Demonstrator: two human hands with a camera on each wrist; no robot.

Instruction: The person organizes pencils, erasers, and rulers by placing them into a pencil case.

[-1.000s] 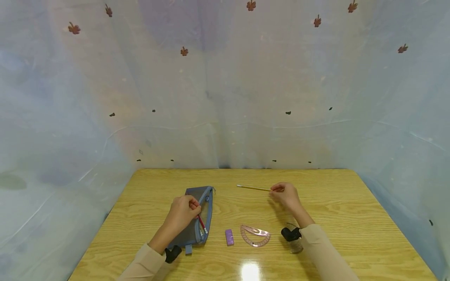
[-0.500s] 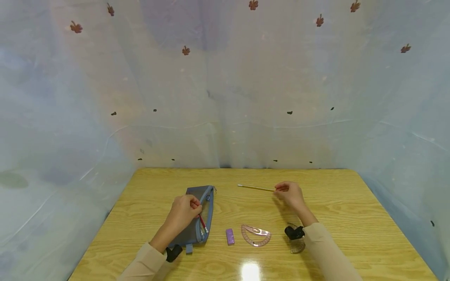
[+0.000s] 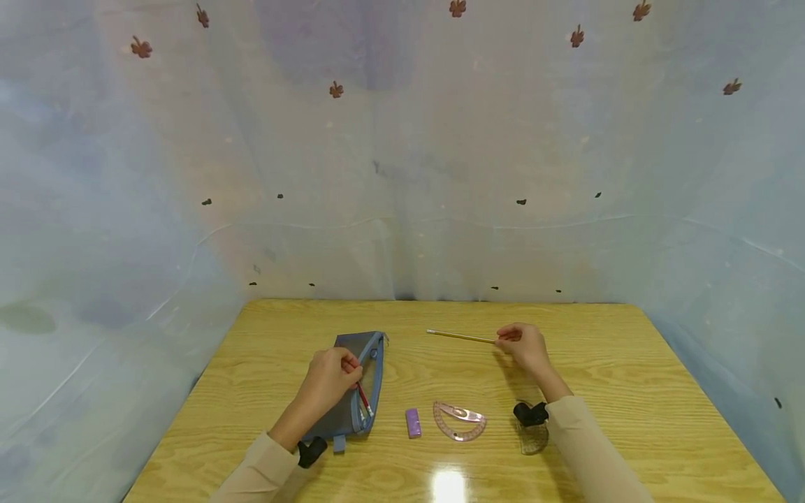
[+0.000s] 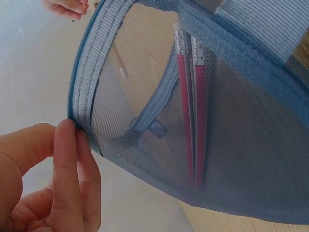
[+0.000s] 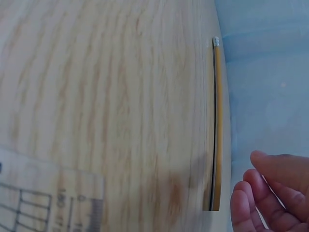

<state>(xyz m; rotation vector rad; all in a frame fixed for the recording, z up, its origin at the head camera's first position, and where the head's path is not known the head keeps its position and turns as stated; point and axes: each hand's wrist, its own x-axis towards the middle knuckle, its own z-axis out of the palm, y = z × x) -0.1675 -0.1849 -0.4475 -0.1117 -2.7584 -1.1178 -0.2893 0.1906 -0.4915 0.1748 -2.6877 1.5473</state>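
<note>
My left hand (image 3: pixel 330 381) pinches the zip edge of a blue mesh pencil case (image 3: pixel 358 342) on the left of the table. Through the mesh, in the left wrist view, red pencils (image 4: pixel 198 96) with silver ends lie inside the case. A yellow pencil (image 3: pixel 459 336) lies on the table near its back edge. Just off its right end is my right hand (image 3: pixel 525 347), with thumb and fingers curved and apart. In the right wrist view that right hand (image 5: pixel 275 193) stands beside the yellow pencil (image 5: pixel 218 125), a gap between them.
A purple eraser (image 3: pixel 413 423) and a pink half-round protractor (image 3: pixel 460 435) lie at the table's front middle. Under my right wrist is a clear protractor (image 3: pixel 534 440) with dark markings. A pale patterned curtain (image 3: pixel 402 175) hangs behind the table (image 3: pixel 597 335).
My right hand has drawn slightly to the right, baring a little more of the yellow pencil, which stays lying. My left hand keeps its pinch on the pencil case. The view shifts slightly.
</note>
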